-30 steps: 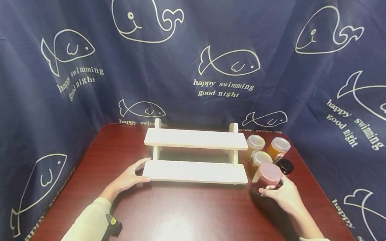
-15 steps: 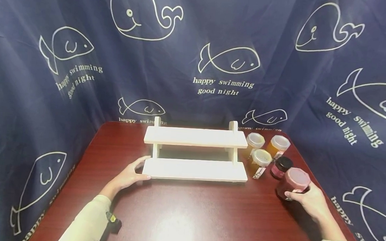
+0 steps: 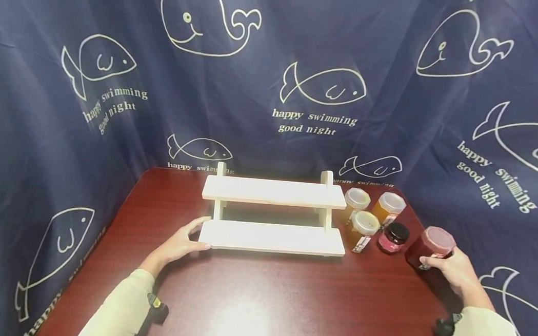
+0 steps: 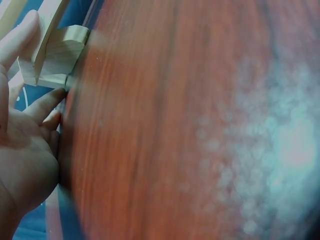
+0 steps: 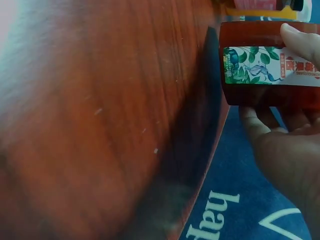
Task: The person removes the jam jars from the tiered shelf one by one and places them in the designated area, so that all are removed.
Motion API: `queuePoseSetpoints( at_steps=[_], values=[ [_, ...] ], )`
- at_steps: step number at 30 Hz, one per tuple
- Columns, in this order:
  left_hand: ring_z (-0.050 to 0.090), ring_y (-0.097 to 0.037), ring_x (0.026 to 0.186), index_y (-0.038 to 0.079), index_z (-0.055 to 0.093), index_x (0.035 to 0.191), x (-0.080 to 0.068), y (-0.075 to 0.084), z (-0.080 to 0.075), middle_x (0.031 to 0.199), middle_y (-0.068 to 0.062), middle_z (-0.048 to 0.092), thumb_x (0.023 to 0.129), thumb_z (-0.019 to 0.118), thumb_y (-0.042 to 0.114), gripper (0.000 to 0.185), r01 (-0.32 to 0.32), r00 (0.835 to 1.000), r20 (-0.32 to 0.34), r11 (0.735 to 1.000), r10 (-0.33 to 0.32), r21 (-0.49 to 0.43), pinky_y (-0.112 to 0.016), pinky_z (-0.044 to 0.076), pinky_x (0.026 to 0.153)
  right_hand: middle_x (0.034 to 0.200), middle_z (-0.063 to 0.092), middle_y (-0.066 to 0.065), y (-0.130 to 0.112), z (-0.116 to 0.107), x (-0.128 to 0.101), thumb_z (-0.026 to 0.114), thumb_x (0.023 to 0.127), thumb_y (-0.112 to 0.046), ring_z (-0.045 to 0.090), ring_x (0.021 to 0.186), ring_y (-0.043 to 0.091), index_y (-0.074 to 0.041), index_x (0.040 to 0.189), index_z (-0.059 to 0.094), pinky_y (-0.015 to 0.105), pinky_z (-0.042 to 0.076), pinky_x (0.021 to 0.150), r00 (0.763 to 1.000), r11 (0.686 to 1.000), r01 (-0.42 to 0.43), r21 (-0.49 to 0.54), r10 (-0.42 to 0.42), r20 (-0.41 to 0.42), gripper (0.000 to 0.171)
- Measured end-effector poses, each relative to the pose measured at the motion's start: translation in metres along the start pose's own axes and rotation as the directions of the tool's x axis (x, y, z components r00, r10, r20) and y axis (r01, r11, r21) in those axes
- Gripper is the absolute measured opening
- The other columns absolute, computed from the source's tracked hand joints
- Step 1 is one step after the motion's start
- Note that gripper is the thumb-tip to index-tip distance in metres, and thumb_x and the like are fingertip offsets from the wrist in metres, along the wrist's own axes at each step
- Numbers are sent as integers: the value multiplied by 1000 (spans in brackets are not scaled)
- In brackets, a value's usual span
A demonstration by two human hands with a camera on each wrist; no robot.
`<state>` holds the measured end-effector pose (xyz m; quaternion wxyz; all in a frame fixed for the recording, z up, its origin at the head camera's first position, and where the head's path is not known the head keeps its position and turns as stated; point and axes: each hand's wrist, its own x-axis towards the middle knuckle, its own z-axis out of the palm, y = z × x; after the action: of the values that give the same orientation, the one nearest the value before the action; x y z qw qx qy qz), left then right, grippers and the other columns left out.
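Note:
A white two-tier wooden shelf stands at the back of the table. My left hand holds its lower board by the left end, thumb at the front edge, fingers at the far side. In the left wrist view, that hand sits beside the pale wooden end. At the table's right edge, my right hand grips a jar of dark red contents with a pinkish lid. The right wrist view shows the jar's leafy label, thumb and fingers on opposite sides. Whether its base touches the table, I cannot tell.
Right of the shelf stand several jars: a black-lidded one, a yellowish one, an amber one and a pale-lidded one. The reddish-brown table meets dark blue printed curtains behind and at the sides.
My right hand has carried the red jar rightward, away from the other jars, to the table's right edge. The black-lidded jar is now fully in sight. My left hand stays at the shelf.

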<state>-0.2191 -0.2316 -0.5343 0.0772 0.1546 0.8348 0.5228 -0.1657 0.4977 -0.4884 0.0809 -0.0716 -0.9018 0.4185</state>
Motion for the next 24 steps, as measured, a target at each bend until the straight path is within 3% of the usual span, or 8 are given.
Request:
queuePoseSetpoints(
  at_steps=[3, 9, 14, 19, 24],
  values=[
    [43, -42, 137, 12, 41, 153, 0, 1, -2, 146, -22, 50, 81, 86, 27, 86, -8, 1000, -4, 1000, 8, 9, -45, 49, 93, 72, 61, -12, 3, 2, 14, 82, 80, -5, 56, 69, 2, -2, 104, 51, 15, 43, 65, 1000, 998, 9, 68, -9, -4, 39],
    [44, -43, 136, 10, 39, 153, 3, 0, -3, 146, -25, 49, 82, 85, 26, 86, -26, 1000, -3, 1000, 26, 5, -43, 51, 89, 71, 60, -14, 7, 0, 37, 79, 80, -2, 55, 68, 2, -2, 102, 52, 17, 44, 65, 1000, 995, 2, 104, 0, -21, 35],
    [46, -39, 133, 10, 39, 153, 0, -3, 0, 146, -24, 49, 81, 85, 24, 87, 4, 1000, 11, 999, -4, -47, -36, 56, 74, 71, 60, -13, 10, 1, 38, 77, 80, 4, 56, 67, 2, -8, 101, 52, 19, 47, 65, 999, 982, -31, 184, 29, 15, 35],
    [47, -39, 131, 7, 39, 153, -2, 0, 3, 145, -24, 50, 82, 84, 23, 86, -29, 999, 22, 998, 30, -48, -35, 54, 81, 70, 61, -10, 13, 3, 35, 74, 79, 12, 57, 66, 4, -19, 97, 56, 21, 47, 63, 999, 955, -47, 292, 39, 32, 40],
    [46, -39, 133, 9, 39, 153, 4, 1, 5, 146, -23, 49, 83, 84, 21, 84, -46, 998, 33, 998, 48, -49, -35, 53, 83, 65, 54, -12, 17, -5, 31, 70, 84, 10, 46, 58, 4, -18, 89, 57, 31, 32, 52, 993, 926, -94, 366, 59, 105, 32]
  ],
)
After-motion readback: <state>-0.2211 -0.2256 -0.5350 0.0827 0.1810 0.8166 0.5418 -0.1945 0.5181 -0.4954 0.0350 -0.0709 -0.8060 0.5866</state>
